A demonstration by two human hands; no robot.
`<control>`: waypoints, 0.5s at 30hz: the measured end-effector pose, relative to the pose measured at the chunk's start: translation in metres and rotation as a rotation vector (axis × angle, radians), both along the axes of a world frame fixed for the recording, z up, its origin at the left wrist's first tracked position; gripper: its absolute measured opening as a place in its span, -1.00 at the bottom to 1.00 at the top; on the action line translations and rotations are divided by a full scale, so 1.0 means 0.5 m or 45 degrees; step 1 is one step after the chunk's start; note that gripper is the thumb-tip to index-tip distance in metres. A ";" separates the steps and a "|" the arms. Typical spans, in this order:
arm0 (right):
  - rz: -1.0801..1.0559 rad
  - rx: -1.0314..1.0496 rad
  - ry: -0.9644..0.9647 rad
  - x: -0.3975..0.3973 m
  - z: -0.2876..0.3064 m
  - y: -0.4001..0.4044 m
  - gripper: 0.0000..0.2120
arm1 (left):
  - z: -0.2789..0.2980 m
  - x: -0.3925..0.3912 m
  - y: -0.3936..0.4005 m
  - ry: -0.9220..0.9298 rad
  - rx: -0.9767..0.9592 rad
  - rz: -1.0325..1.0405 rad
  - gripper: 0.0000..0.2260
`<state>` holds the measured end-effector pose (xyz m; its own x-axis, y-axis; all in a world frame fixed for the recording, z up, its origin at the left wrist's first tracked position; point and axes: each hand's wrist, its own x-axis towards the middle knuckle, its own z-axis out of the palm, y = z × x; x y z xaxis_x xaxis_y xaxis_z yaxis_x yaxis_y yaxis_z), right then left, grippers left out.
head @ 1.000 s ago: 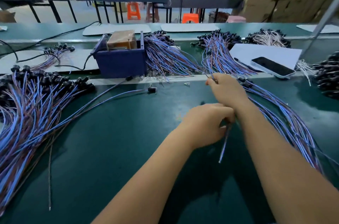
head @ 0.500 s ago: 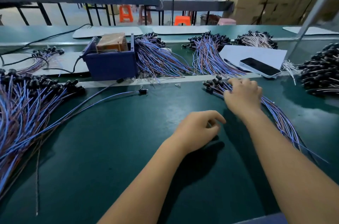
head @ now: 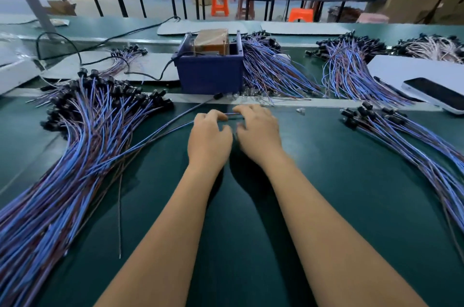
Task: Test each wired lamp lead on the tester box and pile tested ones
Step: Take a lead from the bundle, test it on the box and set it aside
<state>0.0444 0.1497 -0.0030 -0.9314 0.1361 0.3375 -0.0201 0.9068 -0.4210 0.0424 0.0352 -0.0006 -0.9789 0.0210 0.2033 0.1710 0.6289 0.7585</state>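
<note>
Hundreds of blue and brown lamp leads fan over the green table [head: 326,206]: a big pile [head: 75,156] to my left, a smaller bundle [head: 406,141] to my right. Ahead sits the blue tester box [head: 209,73], with a phone [head: 437,93] off to the right. My left hand [head: 209,136] and right hand [head: 258,131] lie close together, fingers curled, pinching one lead [head: 232,114] between them just before the box.

Tester box [head: 209,73] sits behind both hands; big lead pile [head: 75,146] lies left, smaller lead bundle [head: 406,141] right, phone [head: 437,94] far right.
</note>
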 end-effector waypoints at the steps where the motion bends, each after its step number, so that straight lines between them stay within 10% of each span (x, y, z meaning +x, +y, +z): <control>1: 0.044 0.022 -0.030 -0.008 -0.003 -0.011 -0.55 | -0.004 -0.005 -0.009 -0.026 0.002 0.044 -0.78; 5: 0.026 0.293 -0.277 -0.021 -0.019 -0.023 -0.54 | -0.007 -0.021 -0.015 -0.094 0.004 0.118 -0.81; 11: -0.081 0.534 0.007 -0.002 -0.012 -0.027 -0.80 | -0.008 -0.024 -0.016 -0.040 0.025 0.171 -0.80; 15: -0.185 -0.335 0.112 -0.001 0.006 -0.011 -0.88 | -0.016 -0.014 -0.013 -0.061 0.209 0.152 -0.76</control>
